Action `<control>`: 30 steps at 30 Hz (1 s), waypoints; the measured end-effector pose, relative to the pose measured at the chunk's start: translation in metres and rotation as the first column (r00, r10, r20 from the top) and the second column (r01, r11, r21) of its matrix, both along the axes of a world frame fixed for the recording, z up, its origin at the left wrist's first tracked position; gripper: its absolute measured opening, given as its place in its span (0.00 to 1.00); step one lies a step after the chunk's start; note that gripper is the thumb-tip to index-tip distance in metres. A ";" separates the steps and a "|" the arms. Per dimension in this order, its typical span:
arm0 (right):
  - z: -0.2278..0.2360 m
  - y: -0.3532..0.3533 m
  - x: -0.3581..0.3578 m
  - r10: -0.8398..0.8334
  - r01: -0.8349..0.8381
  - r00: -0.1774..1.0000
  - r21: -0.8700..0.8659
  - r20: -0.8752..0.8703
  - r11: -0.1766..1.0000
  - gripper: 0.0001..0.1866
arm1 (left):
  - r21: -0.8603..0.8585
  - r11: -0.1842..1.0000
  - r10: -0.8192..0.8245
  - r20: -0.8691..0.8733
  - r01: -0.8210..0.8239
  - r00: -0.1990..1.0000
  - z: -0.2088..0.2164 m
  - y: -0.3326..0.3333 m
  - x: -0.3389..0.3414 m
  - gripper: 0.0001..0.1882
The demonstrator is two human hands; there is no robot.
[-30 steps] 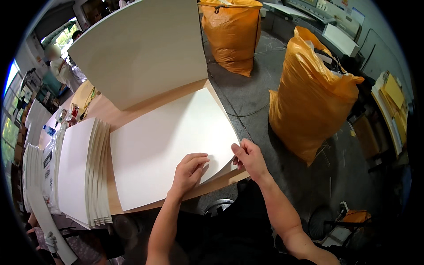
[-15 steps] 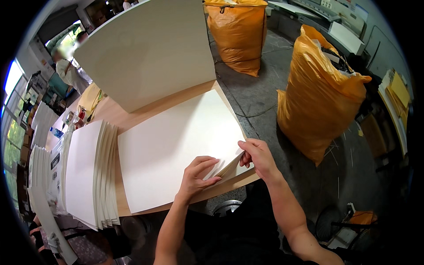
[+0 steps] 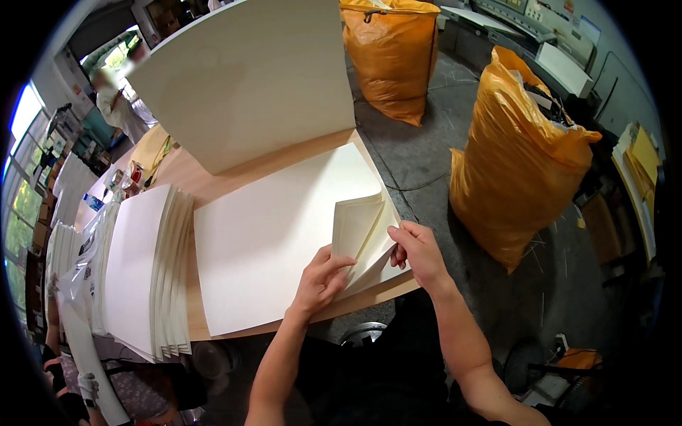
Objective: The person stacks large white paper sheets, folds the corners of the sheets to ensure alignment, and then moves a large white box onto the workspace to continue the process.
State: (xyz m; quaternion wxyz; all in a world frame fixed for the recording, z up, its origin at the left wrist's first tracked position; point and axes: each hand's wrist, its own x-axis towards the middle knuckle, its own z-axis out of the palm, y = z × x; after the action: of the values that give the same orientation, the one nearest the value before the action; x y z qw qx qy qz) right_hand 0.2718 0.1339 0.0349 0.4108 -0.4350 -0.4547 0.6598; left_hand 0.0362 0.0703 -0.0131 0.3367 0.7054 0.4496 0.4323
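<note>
Clock directions are read from the middle of the view. At the far left, near 8 o'clock, a co-worker's gloved hand [image 3: 89,385] is beside a long, curved white strip [image 3: 80,346]. A bottle [image 3: 93,202] with blue on it is near 9 o'clock, and between 8 and 9 a fanned pile [image 3: 131,266] of large white sheets overlaps like shingles. At 10 o'clock, in the background, stands a person in white [image 3: 122,117]. A tall, pale panel [image 3: 245,89] rises at 11 o'clock from the wooden desk [image 3: 284,160]. In front of the panel, from 8 o'clock through the centre, large white sheets [image 3: 263,248] lie flat on the desk, their near right corner lifted into layered flaps [image 3: 355,220]. The left hand [image 3: 320,284], at half past 6, has its fingers curled at the left side of these flaps; whether its grip is closed on them cannot be told. The right hand [image 3: 420,254], at 4 o'clock, has its grip clamped on the lifted corner, thumb above and fingers bent beneath. Just past 12 o'clock, a full orange sack [image 3: 392,64] stands on the grey floor [image 3: 423,160]. A nearer orange sack [image 3: 522,170] bulges between 2 and 3, and yellow papers [image 3: 645,155] are beyond it, near 3 o'clock.
</note>
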 end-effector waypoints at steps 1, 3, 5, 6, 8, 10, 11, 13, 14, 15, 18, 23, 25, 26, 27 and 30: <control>0.002 0.000 -0.001 0.007 -0.007 0.999 -0.010 -0.032 1.000 0.19 | 0.040 0.999 0.014 -0.031 -0.013 0.999 0.003 -0.002 0.003 0.17; 0.006 0.001 -0.001 0.016 -0.018 0.996 -0.024 -0.088 1.000 0.19 | 0.125 0.992 0.041 -0.085 -0.031 0.996 0.007 -0.002 0.008 0.21; 0.003 0.000 -0.002 0.002 -0.005 0.995 -0.030 -0.102 1.000 0.19 | 0.090 0.995 0.048 -0.044 -0.044 0.998 0.003 -0.001 0.006 0.27; 0.002 0.000 -0.002 -0.003 0.000 0.994 -0.034 -0.108 0.999 0.19 | 0.072 0.996 0.045 -0.032 -0.043 0.998 0.000 -0.001 0.005 0.27; 0.002 0.000 0.000 0.000 -0.002 0.996 -0.025 -0.084 1.000 0.19 | 0.029 0.999 0.040 -0.003 -0.040 0.999 -0.002 0.000 0.003 0.26; 0.001 -0.001 0.000 -0.005 0.004 0.996 -0.012 -0.094 1.000 0.19 | -0.021 0.999 0.037 0.029 -0.036 0.999 -0.003 -0.001 0.002 0.24; 0.000 -0.002 0.000 -0.011 0.011 0.993 0.000 -0.115 1.000 0.19 | 0.011 0.999 0.049 0.038 -0.050 0.998 -0.003 0.000 0.003 0.22; -0.004 -0.003 -0.001 -0.054 0.029 0.992 0.210 0.114 0.977 0.20 | 0.076 0.994 0.072 0.055 -0.076 0.996 -0.001 0.001 0.007 0.19; -0.009 -0.005 -0.002 -0.132 -0.014 0.930 0.391 0.343 0.920 0.20 | 0.117 0.984 0.127 0.090 -0.138 0.988 -0.001 0.001 0.010 0.19; -0.013 -0.006 -0.003 -0.246 -0.102 0.811 0.542 0.531 0.834 0.20 | 0.156 0.968 0.180 0.127 -0.199 0.975 -0.001 0.002 0.015 0.19; -0.008 -0.001 -0.002 -0.045 0.040 0.998 0.109 0.044 0.993 0.19 | 0.157 0.984 0.075 0.053 -0.082 0.996 -0.008 0.003 0.006 0.19; -0.004 -0.003 -0.005 -0.031 0.031 0.982 -0.007 -0.184 1.000 0.19 | 0.169 0.985 0.053 -0.071 -0.041 0.996 0.006 -0.004 0.012 0.23; -0.005 -0.002 -0.003 -0.025 0.025 0.986 -0.004 -0.167 1.000 0.20 | 0.157 0.986 0.058 -0.068 -0.047 0.996 0.003 -0.001 0.009 0.25; -0.005 -0.002 -0.002 -0.026 0.026 0.987 -0.004 -0.160 1.000 0.20 | 0.150 0.988 0.058 -0.067 -0.047 0.996 0.002 0.000 0.007 0.26; -0.007 -0.003 -0.002 -0.040 0.039 0.980 -0.008 -0.196 0.999 0.20 | 0.124 0.991 0.052 -0.050 -0.046 0.997 0.001 -0.001 0.007 0.26; -0.012 -0.006 -0.002 -0.069 0.068 0.948 -0.015 -0.310 0.998 0.20 | 0.078 0.996 0.046 -0.025 -0.044 0.999 0.000 -0.001 0.006 0.26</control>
State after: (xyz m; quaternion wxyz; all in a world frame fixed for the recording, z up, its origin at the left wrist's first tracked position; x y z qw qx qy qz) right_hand 0.2696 0.1276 0.0227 0.4988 -0.3422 -0.3678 0.7063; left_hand 0.0418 0.0697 -0.0127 0.2934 0.7134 0.4527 0.4473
